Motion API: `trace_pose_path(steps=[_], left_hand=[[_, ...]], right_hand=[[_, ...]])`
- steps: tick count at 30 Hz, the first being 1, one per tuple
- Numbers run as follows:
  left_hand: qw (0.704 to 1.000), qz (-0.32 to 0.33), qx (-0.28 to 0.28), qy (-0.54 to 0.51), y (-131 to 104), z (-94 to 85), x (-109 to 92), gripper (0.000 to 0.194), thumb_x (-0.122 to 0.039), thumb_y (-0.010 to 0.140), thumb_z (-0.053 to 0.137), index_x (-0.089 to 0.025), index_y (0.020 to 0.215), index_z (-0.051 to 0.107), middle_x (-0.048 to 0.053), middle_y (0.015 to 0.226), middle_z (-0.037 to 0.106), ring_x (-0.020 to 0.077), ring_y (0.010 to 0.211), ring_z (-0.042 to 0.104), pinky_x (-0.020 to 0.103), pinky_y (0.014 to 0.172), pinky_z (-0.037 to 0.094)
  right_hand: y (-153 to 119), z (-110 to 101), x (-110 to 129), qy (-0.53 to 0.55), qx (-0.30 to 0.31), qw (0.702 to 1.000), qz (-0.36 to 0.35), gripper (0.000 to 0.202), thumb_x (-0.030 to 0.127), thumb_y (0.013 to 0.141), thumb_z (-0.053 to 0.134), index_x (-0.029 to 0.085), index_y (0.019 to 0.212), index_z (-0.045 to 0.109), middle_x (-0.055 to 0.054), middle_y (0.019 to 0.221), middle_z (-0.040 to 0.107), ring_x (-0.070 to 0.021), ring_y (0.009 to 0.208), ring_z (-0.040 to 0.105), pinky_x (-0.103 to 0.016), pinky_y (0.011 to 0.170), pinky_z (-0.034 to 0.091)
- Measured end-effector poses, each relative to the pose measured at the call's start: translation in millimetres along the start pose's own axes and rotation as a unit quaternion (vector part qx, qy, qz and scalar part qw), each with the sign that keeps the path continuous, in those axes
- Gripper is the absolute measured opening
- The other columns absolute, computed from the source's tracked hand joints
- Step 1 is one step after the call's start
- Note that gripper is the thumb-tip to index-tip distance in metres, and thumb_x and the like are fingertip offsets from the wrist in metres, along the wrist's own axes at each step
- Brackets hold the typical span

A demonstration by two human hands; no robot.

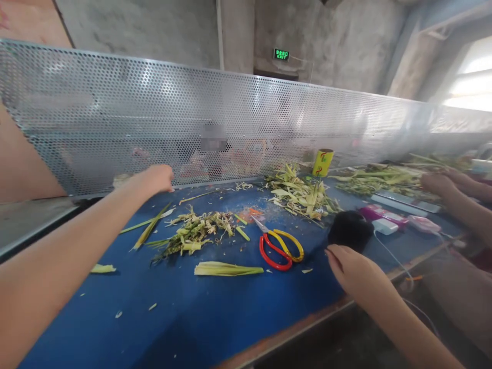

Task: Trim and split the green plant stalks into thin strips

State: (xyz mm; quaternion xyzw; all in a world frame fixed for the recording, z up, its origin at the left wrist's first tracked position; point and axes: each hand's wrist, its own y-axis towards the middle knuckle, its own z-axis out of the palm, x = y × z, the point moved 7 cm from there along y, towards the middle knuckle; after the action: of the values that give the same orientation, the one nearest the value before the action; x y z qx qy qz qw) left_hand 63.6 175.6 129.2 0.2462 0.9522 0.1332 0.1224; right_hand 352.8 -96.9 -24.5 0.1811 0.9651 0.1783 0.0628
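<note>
On the blue table (pixel 215 312) lie scissors (pixel 284 248) with one red and one yellow handle, blades pointing up-left. A pale green leaf piece (pixel 228 269) is to their left, below a heap of plant scraps (pixel 200 230). My left hand (pixel 161 178) is stretched far forward near the perforated metal screen, closed, its fingers mostly hidden behind the hand. My right hand (pixel 344 259) is at the table's front right beside a black rounded object (pixel 350 230), its thumb and fingers together; anything between them is too small to tell.
A larger pile of leaves (pixel 298 192) and a yellow can (pixel 323 163) stand by the metal screen (pixel 230 118). Further right are pink packages (pixel 384 216), a white cord and another person's hands (pixel 438 182) over green stalks (pixel 384 179).
</note>
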Motion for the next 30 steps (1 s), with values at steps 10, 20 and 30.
trace_pose_path(steps=[10, 20, 30], left_hand=[[0.942, 0.268, 0.071, -0.19, 22.1, 69.0, -199.8, 0.091, -0.011, 0.068, 0.057, -0.018, 0.14, 0.002, 0.017, 0.144, 0.022, 0.0232, 0.114, 0.049, 0.03, 0.086, 0.044], [0.871, 0.335, 0.247, -0.26, -93.1, 128.2, -198.8, 0.086, -0.046, 0.067, 0.063, -0.017, 0.137, 0.023, 0.009, 0.118, 0.059, 0.0259, 0.111, 0.051, 0.037, 0.092, 0.037], [0.889, 0.313, 0.227, -0.246, -123.5, 134.5, -194.4, 0.078, -0.028, 0.071, 0.063, -0.016, 0.137, 0.022, 0.007, 0.096, 0.069, 0.0203, 0.092, 0.061, 0.031, 0.082, 0.04]], right_hand=[[-15.3, -4.5, 6.5, 0.126, -0.104, 0.986, -0.017, 0.03, 0.03, 0.088, 0.029, 0.019, 0.088, 0.057, -0.009, 0.086, 0.066, -0.0193, 0.072, 0.065, -0.029, 0.057, 0.05], [-12.9, -26.7, 18.9, 0.194, -0.138, 0.969, -0.061, 0.027, 0.026, 0.086, 0.034, 0.018, 0.087, 0.06, -0.007, 0.083, 0.067, -0.0179, 0.069, 0.064, -0.027, 0.06, 0.05], [5.0, -63.1, -14.8, 0.286, -0.187, 0.937, 0.066, 0.025, 0.031, 0.076, 0.04, 0.017, 0.083, 0.059, -0.006, 0.071, 0.065, -0.0182, 0.059, 0.062, -0.029, 0.059, 0.048]])
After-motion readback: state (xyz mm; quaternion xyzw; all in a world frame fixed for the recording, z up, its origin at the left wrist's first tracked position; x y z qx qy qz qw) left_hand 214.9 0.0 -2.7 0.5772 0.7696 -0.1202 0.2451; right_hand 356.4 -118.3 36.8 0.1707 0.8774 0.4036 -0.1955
